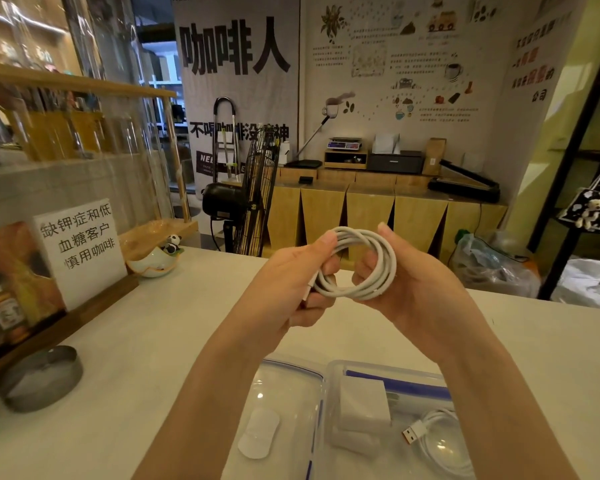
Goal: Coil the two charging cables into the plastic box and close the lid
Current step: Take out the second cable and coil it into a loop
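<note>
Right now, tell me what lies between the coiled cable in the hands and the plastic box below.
Nothing but bare white tabletop and air in the head view: the coiled cable is held up by both hands, well beyond the plastic box.

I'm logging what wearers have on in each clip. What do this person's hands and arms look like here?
Both forearms are bare, with no sleeves in view. The left hand and right hand wear no gloves, and no rings, watch or bracelets show. The fingernails look short and unpainted.
</note>
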`<action>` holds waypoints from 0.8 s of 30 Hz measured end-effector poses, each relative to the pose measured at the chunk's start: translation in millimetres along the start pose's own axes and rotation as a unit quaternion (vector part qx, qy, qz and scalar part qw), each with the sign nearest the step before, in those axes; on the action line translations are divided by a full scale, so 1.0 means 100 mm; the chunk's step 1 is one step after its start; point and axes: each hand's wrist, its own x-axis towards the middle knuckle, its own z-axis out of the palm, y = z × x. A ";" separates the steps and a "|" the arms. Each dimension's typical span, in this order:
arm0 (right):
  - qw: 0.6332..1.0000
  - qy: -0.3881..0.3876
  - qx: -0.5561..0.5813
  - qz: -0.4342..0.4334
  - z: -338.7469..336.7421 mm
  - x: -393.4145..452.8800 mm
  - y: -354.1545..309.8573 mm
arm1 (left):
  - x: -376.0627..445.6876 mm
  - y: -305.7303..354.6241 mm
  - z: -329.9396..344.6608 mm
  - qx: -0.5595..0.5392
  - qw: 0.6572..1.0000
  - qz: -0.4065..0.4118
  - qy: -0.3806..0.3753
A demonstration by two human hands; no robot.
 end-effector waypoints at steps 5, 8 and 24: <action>0.998 -0.034 -0.045 -0.037 -0.06 -0.01 0.00 | -0.06 0.07 -0.09 -0.050 0.995 -0.018 -0.080; 0.998 -0.021 -0.043 -0.027 -0.06 -0.01 0.00 | -0.08 0.09 -0.11 -0.010 0.996 -0.023 -0.084; 0.934 -0.044 -0.353 0.028 -0.24 -0.21 -0.25 | -0.23 0.21 -0.07 0.281 0.955 0.004 -0.094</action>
